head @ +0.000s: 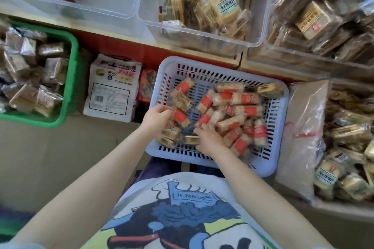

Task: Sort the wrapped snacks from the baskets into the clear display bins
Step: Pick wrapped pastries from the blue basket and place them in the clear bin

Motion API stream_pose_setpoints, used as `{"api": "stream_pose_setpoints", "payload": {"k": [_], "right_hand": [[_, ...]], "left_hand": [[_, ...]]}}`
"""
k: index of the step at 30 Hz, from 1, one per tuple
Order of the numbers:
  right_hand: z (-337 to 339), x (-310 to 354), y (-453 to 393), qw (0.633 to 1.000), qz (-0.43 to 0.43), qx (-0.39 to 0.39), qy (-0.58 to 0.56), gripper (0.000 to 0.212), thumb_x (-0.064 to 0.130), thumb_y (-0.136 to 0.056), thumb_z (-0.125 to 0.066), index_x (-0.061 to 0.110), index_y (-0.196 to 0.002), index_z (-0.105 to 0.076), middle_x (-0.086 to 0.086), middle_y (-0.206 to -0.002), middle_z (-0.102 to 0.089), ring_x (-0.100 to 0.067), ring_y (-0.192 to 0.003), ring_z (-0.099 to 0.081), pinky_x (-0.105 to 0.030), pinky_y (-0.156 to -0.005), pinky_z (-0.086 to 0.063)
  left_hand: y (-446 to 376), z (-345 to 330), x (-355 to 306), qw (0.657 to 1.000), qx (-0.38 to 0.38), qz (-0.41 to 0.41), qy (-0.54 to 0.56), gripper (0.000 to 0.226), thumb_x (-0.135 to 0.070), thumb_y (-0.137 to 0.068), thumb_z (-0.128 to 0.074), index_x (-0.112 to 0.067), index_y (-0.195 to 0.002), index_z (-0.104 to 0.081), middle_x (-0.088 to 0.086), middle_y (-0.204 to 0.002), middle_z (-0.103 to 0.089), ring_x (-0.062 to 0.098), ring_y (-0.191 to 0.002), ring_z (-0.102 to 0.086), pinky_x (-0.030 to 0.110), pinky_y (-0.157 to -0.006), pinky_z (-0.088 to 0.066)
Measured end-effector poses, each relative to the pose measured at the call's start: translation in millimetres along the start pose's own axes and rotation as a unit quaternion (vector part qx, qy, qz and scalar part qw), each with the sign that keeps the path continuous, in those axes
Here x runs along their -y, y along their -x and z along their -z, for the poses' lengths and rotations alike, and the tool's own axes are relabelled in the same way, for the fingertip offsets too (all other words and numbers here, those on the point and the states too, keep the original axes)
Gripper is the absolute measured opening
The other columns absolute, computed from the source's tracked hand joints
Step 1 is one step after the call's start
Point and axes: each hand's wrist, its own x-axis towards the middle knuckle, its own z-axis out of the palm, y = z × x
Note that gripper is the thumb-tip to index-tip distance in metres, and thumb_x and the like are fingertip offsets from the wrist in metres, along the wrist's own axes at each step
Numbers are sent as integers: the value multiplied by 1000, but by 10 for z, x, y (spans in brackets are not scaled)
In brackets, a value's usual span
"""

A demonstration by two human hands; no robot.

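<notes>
A pale blue slotted basket (280,107) sits in front of me with several red-banded wrapped snacks (245,98) and a few brown wrapped snacks (183,101) in it. My left hand (156,117) reaches in at the basket's left side, fingers curled round a red-banded snack (181,117). My right hand (208,137) lies lower in the basket with its fingers curled over a brown wrapped snack (191,139). Clear display bins stand above: a nearly bare one (113,2), a middle one (153,6) with tan packets, and a full right one (269,32).
A green basket (70,79) of brown packets sits at the left. A white printed bag (113,89) lies between the baskets. At the right stands a clear plastic bag (303,127) beside a box of packets (352,137). A red and wood shelf edge (125,46) runs under the bins.
</notes>
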Motion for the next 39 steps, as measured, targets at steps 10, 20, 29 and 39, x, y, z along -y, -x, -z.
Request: {"api": "stream_pose_setpoints", "payload": {"k": [10,20,29,39], "right_hand": [[812,-195,548,874,-82,-85,-471,36,40,-94,-67,16,-120,-65,6,-111,-69,-16,-89,-66,-21,-59,-48],[1668,-30,1088,761,71,-161,-624,32,36,-91,-71,12,-112,-71,-8,-102,-75,-23,-85,-68,-42,-79,-53],[2852,296,687,669,18,-280,-689,29,34,-99,-61,8,-104,-71,-3,-78,-73,-12,-57,-60,-24,-51,-49],[2623,402,522,670,-89,-407,-614,18,25,-96,-63,9,-101,-56,-10,-75,-69,-14,-44,-57,-24,-38,-40]], "left_hand": [[143,16,-194,996,81,-28,-1,20,-33,-95,-64,-26,-114,-66,-1,-111,-71,15,-98,-69,29,-82,-58],[559,14,-1169,965,123,-202,117,26,-23,-89,-73,-12,-113,-70,10,-101,-76,21,-89,-72,34,-83,-59],[480,451,-1286,970,-28,-207,122,16,-22,-95,-64,-19,-111,-68,4,-97,-75,17,-82,-72,27,-73,-58],[242,492,-572,984,-60,-149,79,16,-19,-94,-59,-20,-107,-68,2,-96,-73,15,-79,-71,39,-78,-58]]}}
